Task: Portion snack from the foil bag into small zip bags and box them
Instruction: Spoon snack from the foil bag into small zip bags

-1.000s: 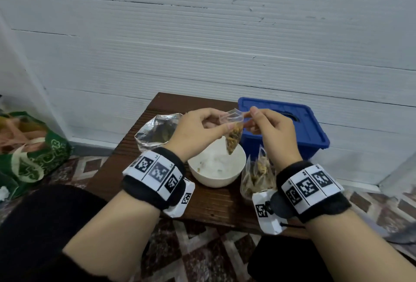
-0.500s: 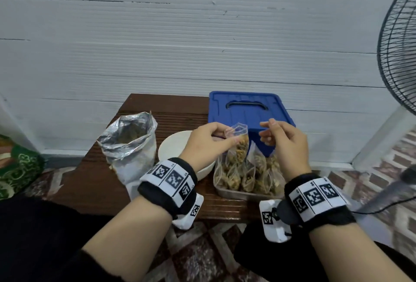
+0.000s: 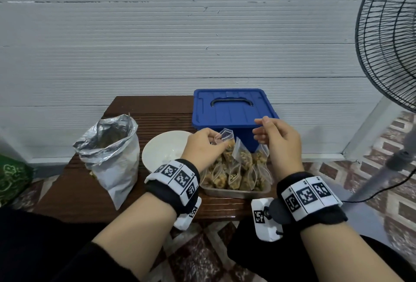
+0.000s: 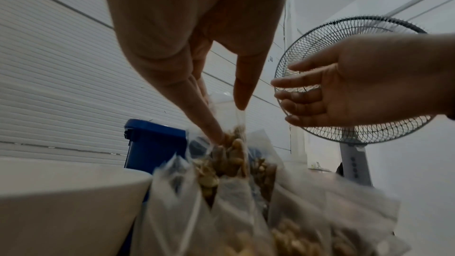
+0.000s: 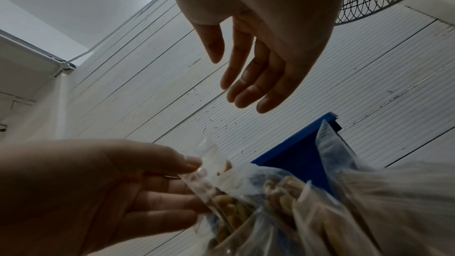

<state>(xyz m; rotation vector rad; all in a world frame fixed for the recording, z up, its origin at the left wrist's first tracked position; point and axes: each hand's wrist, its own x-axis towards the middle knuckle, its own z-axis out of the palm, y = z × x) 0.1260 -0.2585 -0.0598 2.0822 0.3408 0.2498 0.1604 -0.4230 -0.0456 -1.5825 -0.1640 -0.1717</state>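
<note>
Far left on the table (image 3: 144, 209): foil bag (image 3: 112, 157), upright, mouth open, well apart from both hands. Beside it to the right, a white bowl (image 3: 162, 151).

Next, left hand (image 3: 202, 148), thumb and fingertips pinched on the top strip of a filled zip bag (image 3: 225, 141). Bag hanging roughly upright, long axis tipped a little, snack end down among the other filled bags in the metal tray (image 3: 236, 191); whether already resting on them or just above, unclear. From the left wrist view, fingertips (image 4: 216, 133) right at the snack line of that bag (image 4: 234, 149).

Further right, right hand (image 3: 276, 139), fingers loose and spread, holding nothing, hovering above the tray's right half and just in front of the blue box (image 3: 231, 112). Confirmed from below: palm bare (image 5: 265, 61), apart from the bag (image 5: 216, 172).

Key relation: bag directly under the left hand, tray directly under the bag, so probably only a short drop and a release left. Box behind the tray, lid on, nearer the free right hand; likely that hand's job once boxing starts.

At far right, a standing fan (image 3: 391, 40).
</note>
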